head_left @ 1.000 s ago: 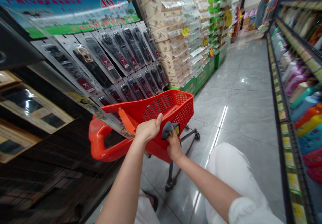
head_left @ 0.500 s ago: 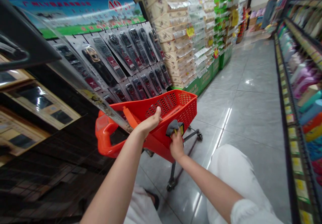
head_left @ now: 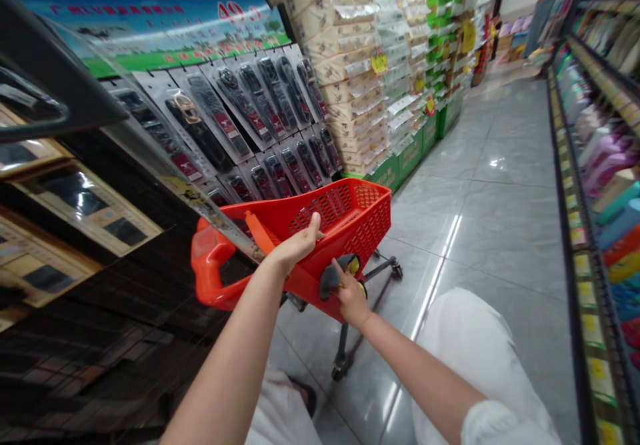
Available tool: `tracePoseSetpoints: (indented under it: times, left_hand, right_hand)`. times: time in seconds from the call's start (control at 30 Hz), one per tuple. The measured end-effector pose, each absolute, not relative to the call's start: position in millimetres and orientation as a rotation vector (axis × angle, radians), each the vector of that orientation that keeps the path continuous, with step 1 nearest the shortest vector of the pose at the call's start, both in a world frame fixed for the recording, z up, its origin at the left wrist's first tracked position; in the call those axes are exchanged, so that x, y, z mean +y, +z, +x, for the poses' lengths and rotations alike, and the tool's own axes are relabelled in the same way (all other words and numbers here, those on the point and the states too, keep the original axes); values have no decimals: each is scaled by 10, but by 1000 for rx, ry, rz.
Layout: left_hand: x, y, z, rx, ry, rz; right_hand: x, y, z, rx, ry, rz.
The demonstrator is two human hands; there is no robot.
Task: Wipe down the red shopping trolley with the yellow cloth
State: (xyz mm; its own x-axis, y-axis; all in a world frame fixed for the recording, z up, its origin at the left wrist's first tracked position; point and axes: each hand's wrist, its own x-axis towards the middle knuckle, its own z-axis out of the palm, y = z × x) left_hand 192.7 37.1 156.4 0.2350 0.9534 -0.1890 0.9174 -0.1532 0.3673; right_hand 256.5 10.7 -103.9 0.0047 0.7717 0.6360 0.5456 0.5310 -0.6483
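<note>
A red plastic shopping cart (head_left: 220, 291) with a perforated basket stands in front of me. My left hand (head_left: 299, 243) grips the near rim of its basket, thumb pointing up and fingers hidden inside. Against the cart's outer side, my right hand (head_left: 351, 296) presses a dark grey and yellow cloth (head_left: 330, 281), its index finger lying along the cloth. The cart's red handle is to the left of my left forearm.
Packaged belts (head_left: 200, 125) hang behind the cart, beside tall stacks of boxes (head_left: 350, 78). A shelf of bottles (head_left: 610, 158) lines the right side. Dark racking with boxed goods (head_left: 85, 198) is at the left. A person (head_left: 543, 15) stands far back.
My right hand has moved slightly down on the cart's side. The cloth under it has shifted left and down and spread out. My left hand has stayed on the rim.
</note>
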Motion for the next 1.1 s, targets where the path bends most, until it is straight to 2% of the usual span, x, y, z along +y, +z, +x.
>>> tracePoseSetpoints:
  times: [0.13,0.33,0.6,0.87,0.93,1.1]
  left_hand:
    - [396,1554,1916,1631,156,2004]
    - [405,1537,1900,1613,139,1975]
    - [416,1521,1949,1590,116,2041]
    - [465,1518,1971,1574,102,2037]
    - [481,1502,1942,1583,95,2054]
    - [537,1432,1863,1657,43,2133]
  right_hand:
    - [133,-983,2535,-1615,253,-1174]
    - [-57,-1359,2418,-1672,334,-1123]
    - [429,-1070,2502,-1254,382,-1188]
    - [260,-1847,2222,-1030,523,-1326]
    - [306,-1806,2119,-943,557,-1384]
    - [491,-1298,2220,-964,486,-1351]
